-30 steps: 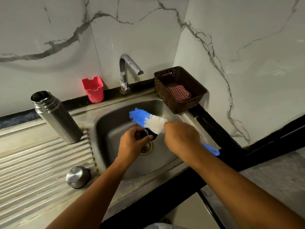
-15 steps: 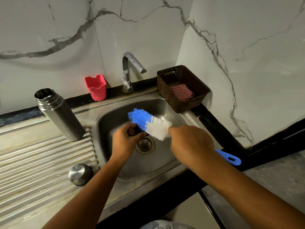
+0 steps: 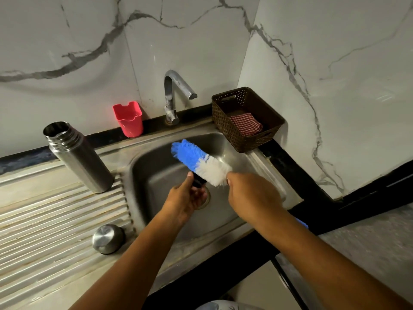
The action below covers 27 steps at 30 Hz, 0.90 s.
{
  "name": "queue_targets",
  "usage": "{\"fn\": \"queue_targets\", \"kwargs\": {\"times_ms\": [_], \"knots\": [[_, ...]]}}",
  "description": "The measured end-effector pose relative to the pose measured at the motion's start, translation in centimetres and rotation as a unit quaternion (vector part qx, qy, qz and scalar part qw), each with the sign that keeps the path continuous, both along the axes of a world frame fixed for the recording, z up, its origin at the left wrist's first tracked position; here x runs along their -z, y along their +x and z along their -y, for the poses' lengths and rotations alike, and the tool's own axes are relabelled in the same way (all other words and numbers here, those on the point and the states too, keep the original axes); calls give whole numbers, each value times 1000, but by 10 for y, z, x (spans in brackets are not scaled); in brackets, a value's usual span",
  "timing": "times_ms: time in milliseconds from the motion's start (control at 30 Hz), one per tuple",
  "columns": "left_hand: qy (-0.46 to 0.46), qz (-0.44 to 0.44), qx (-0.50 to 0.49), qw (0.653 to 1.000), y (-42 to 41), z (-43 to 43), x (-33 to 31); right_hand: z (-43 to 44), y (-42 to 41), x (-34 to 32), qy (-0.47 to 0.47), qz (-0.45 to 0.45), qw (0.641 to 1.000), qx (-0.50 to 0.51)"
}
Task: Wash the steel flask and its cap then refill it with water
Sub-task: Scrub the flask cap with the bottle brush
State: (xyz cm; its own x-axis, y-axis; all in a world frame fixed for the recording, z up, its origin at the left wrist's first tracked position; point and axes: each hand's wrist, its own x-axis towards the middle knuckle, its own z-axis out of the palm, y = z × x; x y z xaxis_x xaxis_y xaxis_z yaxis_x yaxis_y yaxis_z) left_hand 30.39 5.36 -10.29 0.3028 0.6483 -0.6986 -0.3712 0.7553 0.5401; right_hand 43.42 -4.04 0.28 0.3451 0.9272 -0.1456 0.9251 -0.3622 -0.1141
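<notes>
The left hand (image 3: 185, 200) is pinching a dark cap piece (image 3: 199, 182); the right hand (image 3: 250, 195) is gripping the scrubbing brush (image 3: 201, 163). The open flask (image 3: 78, 157), at ten o'clock, is likely waiting for water.

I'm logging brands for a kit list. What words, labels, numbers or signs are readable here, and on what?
None: no text is readable in this view.
The steel flask, the steel cap on the drainboard, the brush, the red cup, the tap and the brown basket show bare surfaces, no lettering.
The dark piece held in the left hand is mostly hidden.
</notes>
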Motion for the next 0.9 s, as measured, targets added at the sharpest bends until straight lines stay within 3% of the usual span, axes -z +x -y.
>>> {"fn": "queue_targets", "kwargs": {"times_ms": [100,233,300,367,433,500,567,767,833,900], "knots": [[-24,37,2,999,8,2,-7,-18,8,17,17,-46,999,19],[-55,89,-69,992,-7,-21,7,3,20,30,22,-185,982,18],[-55,115,-58,990,-3,-21,7,3,15,36,30,-251,966,51],[-37,133,-16,990,8,-12,0,-12,7,41,41,-354,923,143],[-19,132,-7,991,13,-8,-2,-20,1,40,24,-469,853,228],[-4,126,-45,991,6,-15,2,-12,-3,29,-15,-557,793,247],[5,121,-89,989,-2,-26,11,-1,-6,20,-45,-590,773,228],[20,101,-38,994,10,-2,15,-26,-6,30,-13,-589,763,266],[27,92,-57,994,4,-7,20,-21,-13,30,-28,-568,785,248],[39,71,-66,994,-6,-15,27,-8,-19,31,-32,-501,842,197]]}}
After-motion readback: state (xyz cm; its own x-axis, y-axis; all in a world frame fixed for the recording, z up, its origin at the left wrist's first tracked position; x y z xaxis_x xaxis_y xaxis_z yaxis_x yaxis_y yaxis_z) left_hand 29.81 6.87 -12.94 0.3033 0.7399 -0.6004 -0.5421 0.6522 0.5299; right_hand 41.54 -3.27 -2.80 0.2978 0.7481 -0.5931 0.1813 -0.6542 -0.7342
